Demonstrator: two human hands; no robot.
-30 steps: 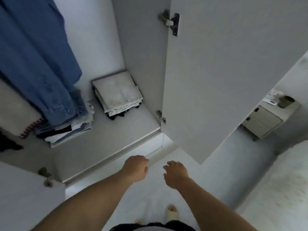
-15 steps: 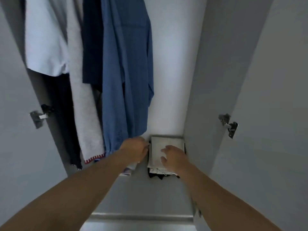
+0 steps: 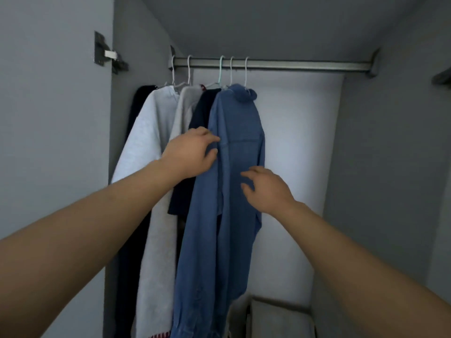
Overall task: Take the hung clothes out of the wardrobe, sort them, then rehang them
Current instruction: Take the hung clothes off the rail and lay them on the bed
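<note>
Five garments hang bunched at the left end of the rail (image 3: 292, 65), the blue denim shirt (image 3: 234, 172) rightmost. Your left hand (image 3: 189, 156) reaches its fingertips to the shirt's left edge, fingers loosely spread; your right hand (image 3: 267, 189) hovers before the shirt front, fingers relaxed, gripping nothing.

Wardrobe interior, pale grey panels throughout; back panel (image 3: 300, 147) brightest, lit from the front, side walls in shade; left door (image 3: 48, 118) swung open, metal hinge (image 3: 107, 54) fixed near its upper edge; right side wall (image 3: 380, 167) plain, a second dark fitting (image 3: 441, 78) at far right, blurred; ceiling panel (image 3: 256, 23) darker grey; pale folded stack (image 3: 275, 318) at bottom right, detail indistinct.
</note>
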